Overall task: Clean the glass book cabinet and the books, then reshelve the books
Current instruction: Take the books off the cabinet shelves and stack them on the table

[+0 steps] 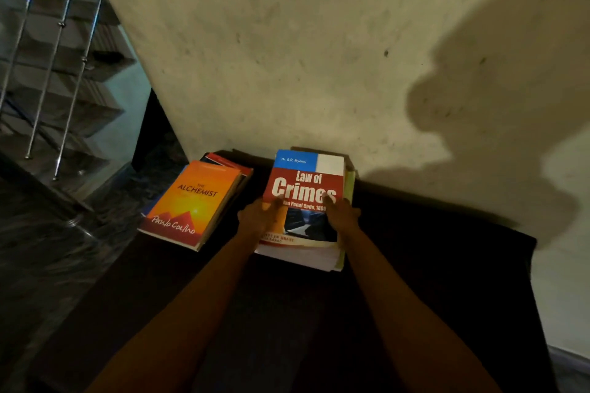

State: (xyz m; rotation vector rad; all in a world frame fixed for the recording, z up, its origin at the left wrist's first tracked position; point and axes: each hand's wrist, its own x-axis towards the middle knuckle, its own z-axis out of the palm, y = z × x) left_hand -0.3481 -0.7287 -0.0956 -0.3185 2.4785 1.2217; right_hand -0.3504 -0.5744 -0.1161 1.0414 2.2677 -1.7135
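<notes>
Law book [306, 177] at centre frame, atop a stack [332, 260] on dark table [415, 265], against wall [287, 41]. Cover: blue/white band at top, red block w/ white title "Law of Crimes", dark photo below. Page block thick, white. L hand [259, 217] grips its left edge, R hand [342, 217] its right edge, thumbs on cover. Orange Alchemist [191, 201] tops 2nd pile left-centre, apart.

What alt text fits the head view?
The left hand and right hand hold the Law of Crimes book by its sides, atop a stack on a dark surface against a wall. The Alchemist tops another stack to the left.
</notes>
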